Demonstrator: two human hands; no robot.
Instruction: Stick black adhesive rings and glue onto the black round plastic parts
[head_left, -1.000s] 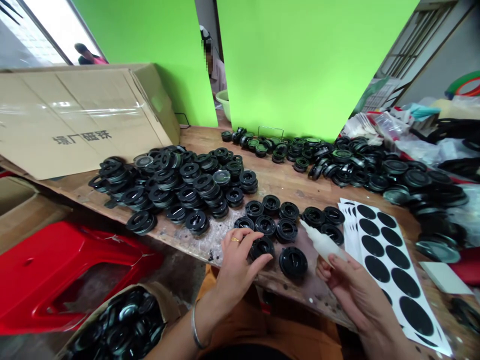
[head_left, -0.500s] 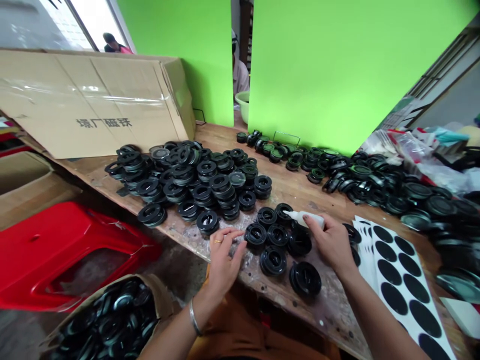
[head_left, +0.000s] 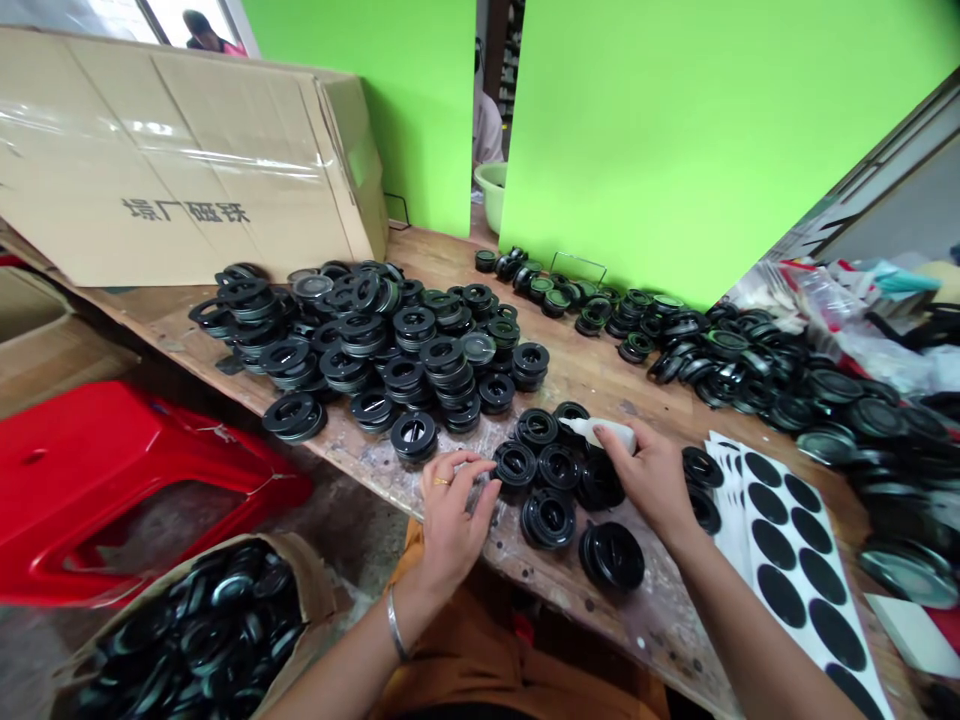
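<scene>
In my right hand (head_left: 651, 478) is a small white squeeze bottle (head_left: 611, 436), its thin nozzle pointing left over a black round part (head_left: 572, 412) at the back of a small cluster. My left hand (head_left: 456, 512) rests at the table's front edge with fingers curved and apart. Its fingertips come close to a ring-shaped black part (head_left: 514, 464); whether they touch it I cannot tell. More of these parts stand around the bottle, among them a black disc (head_left: 611, 556) at the front. Part of the cluster is hidden behind my right hand.
Stacked black rings (head_left: 405, 340) fill the table's left middle. Sheets of black round stickers (head_left: 787, 545) lie at right, near another heap of rings (head_left: 840, 400). A cardboard box (head_left: 225, 150), green panels (head_left: 637, 130), a red stool (head_left: 150, 460) and a full carton (head_left: 300, 570) surround the table (head_left: 442, 265).
The camera view has shifted a little. My right hand still holds the bottle, its nozzle slightly further left over the cluster. My left hand's fingers have curled slightly more.
</scene>
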